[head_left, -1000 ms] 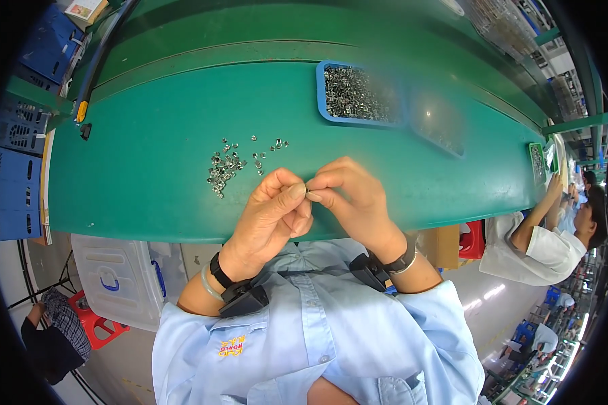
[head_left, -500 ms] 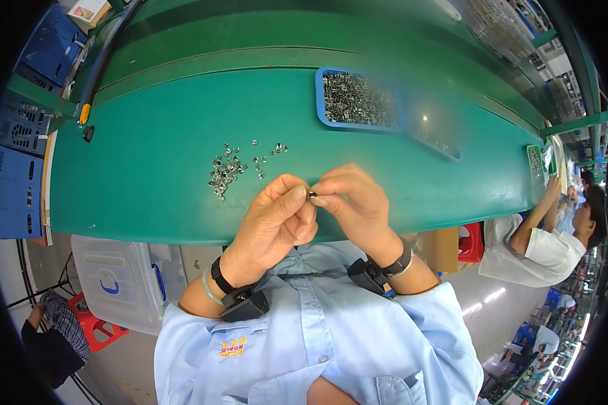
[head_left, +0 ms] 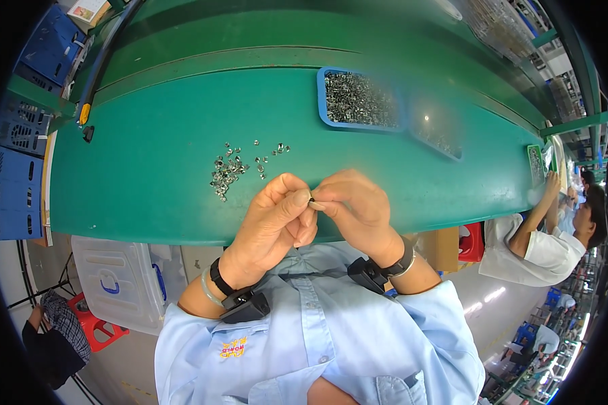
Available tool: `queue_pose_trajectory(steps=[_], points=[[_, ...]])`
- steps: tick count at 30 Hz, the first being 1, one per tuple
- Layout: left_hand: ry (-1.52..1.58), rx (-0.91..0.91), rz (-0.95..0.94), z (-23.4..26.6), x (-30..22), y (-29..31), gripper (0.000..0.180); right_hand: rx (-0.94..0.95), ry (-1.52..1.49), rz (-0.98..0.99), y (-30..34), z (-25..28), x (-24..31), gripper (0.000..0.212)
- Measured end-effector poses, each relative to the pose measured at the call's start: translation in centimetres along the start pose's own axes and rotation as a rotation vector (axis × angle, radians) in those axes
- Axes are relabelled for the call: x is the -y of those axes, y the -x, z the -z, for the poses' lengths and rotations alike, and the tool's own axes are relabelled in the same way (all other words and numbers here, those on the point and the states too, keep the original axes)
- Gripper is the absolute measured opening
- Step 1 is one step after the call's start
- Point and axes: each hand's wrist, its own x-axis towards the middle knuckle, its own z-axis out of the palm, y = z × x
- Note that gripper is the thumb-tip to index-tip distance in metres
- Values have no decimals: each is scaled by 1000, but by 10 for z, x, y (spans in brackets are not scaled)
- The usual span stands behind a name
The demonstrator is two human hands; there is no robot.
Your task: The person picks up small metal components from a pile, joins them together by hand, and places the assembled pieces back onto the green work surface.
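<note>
Over the green table, beside a blue tray and loose metal parts, left hand and right hand pinch one small metal piece between pressed fingertips; likely light, stiff, slippery, best gripped by its edges.

Both hands are meeting over the green table: the left hand and right hand are pinching a small metal part, with loose metal parts lying nearby.
</note>
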Motion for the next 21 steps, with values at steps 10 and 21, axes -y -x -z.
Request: queue_pose_trajectory(steps=[10, 21], points=[[-157, -61, 33, 2, -6, -2, 22, -26, -64, -77, 6, -3, -7, 12], [-188, -43, 43, -1, -3, -7, 24, -53, -119, -104, 10, -1, -16, 12]])
